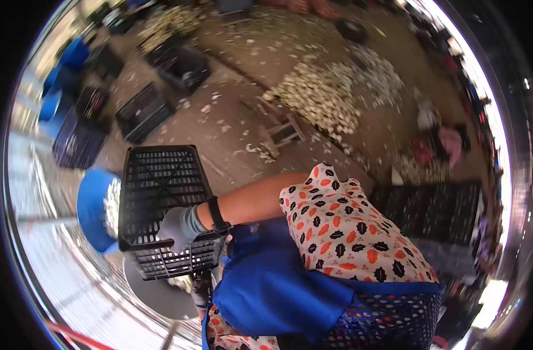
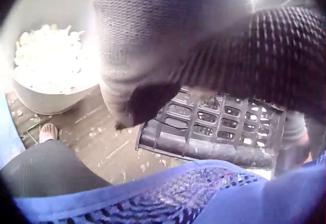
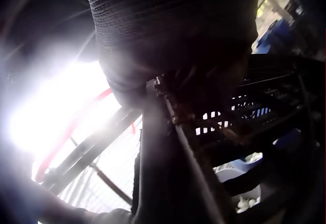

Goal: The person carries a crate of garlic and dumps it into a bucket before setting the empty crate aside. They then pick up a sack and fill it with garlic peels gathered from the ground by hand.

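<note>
A black slatted plastic crate (image 1: 164,175) is tilted at the person's left side. My right hand (image 1: 179,226), in a grey knit glove, reaches across the body and grips its near rim. In the right wrist view that gloved hand (image 3: 173,45) is wrapped over the rim, its fingers mostly in shadow. The left hand (image 2: 147,45), also gloved, is at the lower side of the crate (image 2: 214,127); its fingers are hidden, so I cannot tell how they hold. A grey tub (image 2: 56,101) with pale, bulb-like pieces stands beside the left hand.
A blue tub (image 1: 91,207) of white pieces stands beyond the crate. More dark crates (image 1: 143,114) and blue barrels (image 1: 74,52) are at the upper left. A small wooden stool (image 1: 284,134) and a heap of pale bulbs (image 1: 319,96) are on the littered floor. Stacked crates (image 1: 435,210) stand right.
</note>
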Demonstrator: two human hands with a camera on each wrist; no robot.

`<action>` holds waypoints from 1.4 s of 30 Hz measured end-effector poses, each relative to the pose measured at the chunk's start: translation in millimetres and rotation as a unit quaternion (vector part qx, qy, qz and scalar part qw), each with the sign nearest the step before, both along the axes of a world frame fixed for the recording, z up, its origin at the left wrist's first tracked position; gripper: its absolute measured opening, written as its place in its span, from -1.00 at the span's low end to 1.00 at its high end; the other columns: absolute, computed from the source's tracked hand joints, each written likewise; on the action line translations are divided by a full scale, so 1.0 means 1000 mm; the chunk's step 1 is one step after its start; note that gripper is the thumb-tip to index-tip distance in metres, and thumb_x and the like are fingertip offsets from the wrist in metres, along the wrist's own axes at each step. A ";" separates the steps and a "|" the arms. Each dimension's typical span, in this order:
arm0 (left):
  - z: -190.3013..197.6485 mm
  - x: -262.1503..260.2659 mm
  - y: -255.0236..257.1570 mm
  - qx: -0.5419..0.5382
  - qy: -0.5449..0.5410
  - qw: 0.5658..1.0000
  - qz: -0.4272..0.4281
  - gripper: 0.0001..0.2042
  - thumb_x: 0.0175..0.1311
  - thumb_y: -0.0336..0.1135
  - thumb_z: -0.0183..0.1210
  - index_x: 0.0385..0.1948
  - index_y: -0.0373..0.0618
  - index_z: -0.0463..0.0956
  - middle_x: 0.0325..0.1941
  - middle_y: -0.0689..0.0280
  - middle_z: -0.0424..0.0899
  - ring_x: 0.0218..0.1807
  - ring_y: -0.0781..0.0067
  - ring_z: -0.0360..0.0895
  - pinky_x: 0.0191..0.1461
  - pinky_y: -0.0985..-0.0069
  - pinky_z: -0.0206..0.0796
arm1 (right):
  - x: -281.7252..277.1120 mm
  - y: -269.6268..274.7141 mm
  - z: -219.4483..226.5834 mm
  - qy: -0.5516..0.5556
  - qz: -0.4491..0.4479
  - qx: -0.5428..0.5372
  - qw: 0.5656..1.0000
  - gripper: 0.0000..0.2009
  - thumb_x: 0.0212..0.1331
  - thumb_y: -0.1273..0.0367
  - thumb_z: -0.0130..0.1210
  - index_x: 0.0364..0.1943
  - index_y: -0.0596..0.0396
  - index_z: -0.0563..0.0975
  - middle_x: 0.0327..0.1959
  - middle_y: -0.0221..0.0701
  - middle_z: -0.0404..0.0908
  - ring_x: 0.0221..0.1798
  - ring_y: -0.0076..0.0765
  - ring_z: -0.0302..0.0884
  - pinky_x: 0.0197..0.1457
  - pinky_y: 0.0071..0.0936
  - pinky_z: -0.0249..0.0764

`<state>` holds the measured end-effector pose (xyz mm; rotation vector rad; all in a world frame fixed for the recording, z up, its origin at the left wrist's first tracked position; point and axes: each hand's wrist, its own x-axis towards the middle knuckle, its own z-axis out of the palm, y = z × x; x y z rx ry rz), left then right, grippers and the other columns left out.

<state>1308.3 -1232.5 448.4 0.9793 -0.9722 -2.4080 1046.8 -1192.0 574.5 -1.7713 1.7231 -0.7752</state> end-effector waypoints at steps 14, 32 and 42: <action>-0.025 -0.355 0.090 -0.085 -0.028 0.915 -0.394 -0.75 0.19 -0.39 -0.06 -0.13 -0.26 0.41 -0.22 0.23 0.51 -0.19 0.34 0.48 -0.03 0.44 0.33 | -0.162 0.334 -0.118 -0.138 -0.553 0.005 0.822 -0.66 -0.02 0.17 0.11 -0.33 0.19 0.53 -0.40 -0.07 0.57 -0.29 -0.04 0.57 -0.20 -0.26 0.45; -0.005 -0.573 0.486 -0.029 0.070 0.583 -0.809 -0.40 -0.09 -0.59 -0.12 0.17 -0.36 0.17 0.01 0.19 0.51 -0.01 0.40 0.50 0.04 0.52 0.35 | -0.084 0.676 -0.114 -0.323 -0.847 -0.197 0.375 -0.65 0.11 0.35 0.10 -0.06 0.31 0.46 -0.21 -0.31 0.62 -0.19 -0.54 0.49 -0.06 -0.55 0.40; 0.050 -0.695 0.683 -0.024 0.027 0.526 -0.850 -0.41 0.00 -0.59 -0.06 0.21 -0.22 0.17 -0.18 0.25 0.51 -0.24 0.53 0.49 -0.28 0.57 0.36 | -0.182 0.834 -0.071 -0.280 -0.903 -0.141 0.295 -0.74 0.10 0.40 0.07 -0.14 0.26 0.48 -0.36 -0.50 0.54 -0.36 -0.62 0.39 -0.26 -0.62 0.37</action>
